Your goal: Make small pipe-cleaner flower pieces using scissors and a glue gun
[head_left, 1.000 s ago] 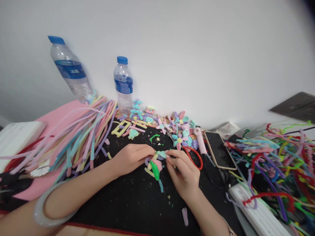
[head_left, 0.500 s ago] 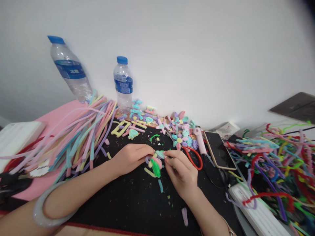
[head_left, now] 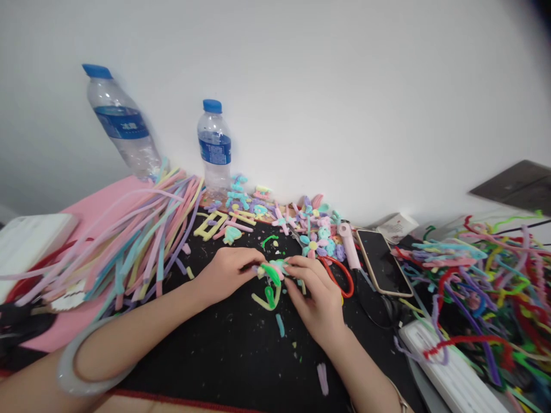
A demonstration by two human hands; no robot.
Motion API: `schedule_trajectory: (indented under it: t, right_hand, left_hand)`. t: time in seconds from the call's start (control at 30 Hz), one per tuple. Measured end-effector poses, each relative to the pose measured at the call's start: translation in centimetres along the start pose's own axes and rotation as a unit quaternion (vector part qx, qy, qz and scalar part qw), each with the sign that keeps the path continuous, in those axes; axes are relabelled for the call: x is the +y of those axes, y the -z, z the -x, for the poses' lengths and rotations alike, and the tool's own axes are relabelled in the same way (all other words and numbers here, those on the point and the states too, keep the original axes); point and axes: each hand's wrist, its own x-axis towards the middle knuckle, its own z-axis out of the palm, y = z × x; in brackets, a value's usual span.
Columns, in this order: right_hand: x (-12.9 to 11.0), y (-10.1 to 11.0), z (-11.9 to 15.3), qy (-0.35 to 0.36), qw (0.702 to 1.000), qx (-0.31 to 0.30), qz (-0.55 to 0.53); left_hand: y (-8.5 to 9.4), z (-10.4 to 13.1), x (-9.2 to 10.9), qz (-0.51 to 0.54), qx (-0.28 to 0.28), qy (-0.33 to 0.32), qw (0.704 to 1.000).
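Near the centre of the frame, the left hand [head_left: 226, 278] and the right hand [head_left: 317, 301] pinch opposite sides of a small multicoloured piece of fuzzy pipe cleaner with a bright green loop [head_left: 272, 273], gripping with fingertips only, probably because it is so small and soft; the right thumb's exact contact cannot be made out. Just below it shows a bent pale-yellow fuzzy strip [head_left: 259, 302]; whether it joins the piece or lies on the black cloth mat [head_left: 206, 355] is unclear. Right of the right hand lie scissors with red looped handles [head_left: 352, 282], seemingly placed for easy reach. Above, a pastel fuzzy flower with a yellow centre [head_left: 313, 245] sits among other shaped pieces, perhaps pushed back to leave working room. Pastel fuzzy stems [head_left: 148, 235] fan loosely at left, and a tangle of brightly coloured pipe cleaners [head_left: 486, 292] fills the right edge.
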Motion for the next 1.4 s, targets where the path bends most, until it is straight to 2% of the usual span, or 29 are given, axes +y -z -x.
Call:
schedule_trajectory:
  t: [0.07, 0.17, 0.23, 0.3, 0.43, 0.7, 0.8, 0.9, 1.0, 1.1, 1.2, 1.4]
  right_hand:
    - [0.1, 0.2, 0.0, -0.024, 1.0, 0.013, 0.0]
    - [0.5, 0.5, 0.1, -0.079, 0.996, 0.037, -0.029]
    - [0.7, 0.5, 0.2, -0.114, 0.991, 0.036, -0.065]
    - [0.8, 0.3, 0.4, -0.141, 0.985, 0.017, -0.099]
    - [0.5, -0.2, 0.7, -0.193, 0.971, -0.02, -0.137]
    - [0.3, -0.8, 0.4, -0.27, 0.936, -0.027, -0.225]
    - [0.4, -0.8, 0.2, -0.291, 0.928, -0.022, -0.23]
    - [0.7, -0.6, 0.0, -0.313, 0.918, -0.022, -0.242]
    - [1.0, -0.5, 0.0, -0.331, 0.908, -0.029, -0.253]
    - [1.3, -0.5, 0.1, -0.338, 0.904, -0.041, -0.26]
    - [1.4, -0.6, 0.1, -0.321, 0.911, -0.042, -0.253]
    - [1.2, -0.4, 0.0, -0.258, 0.948, -0.034, -0.181]
  left_hand:
    - [0.0, -0.3, 0.4, 0.08, -0.008, 0.118, 0.99]
    - [-0.3, -0.7, 0.8, 0.27, -0.017, 0.247, 0.931]
    - [-0.6, -0.7, 1.0, 0.365, -0.033, 0.289, 0.884]
    - [-0.8, -0.6, 1.1, 0.414, -0.051, 0.31, 0.854]
    - [-0.9, -0.6, 1.6, 0.442, -0.079, 0.32, 0.835]
    - [-1.3, -0.3, 1.8, 0.449, -0.078, 0.35, 0.819]
    - [-1.4, -0.2, 1.9, 0.443, -0.104, 0.347, 0.82]
    - [-1.4, -0.4, 1.9, 0.424, -0.126, 0.323, 0.837]
    - [-1.2, -0.5, 1.7, 0.389, -0.089, 0.299, 0.867]
    - [-1.0, -0.7, 1.5, 0.369, -0.06, 0.281, 0.884]
    - [-1.0, -0.7, 1.6, 0.36, -0.073, 0.281, 0.887]
    - [-1.1, -0.6, 1.9, 0.37, -0.088, 0.272, 0.884]
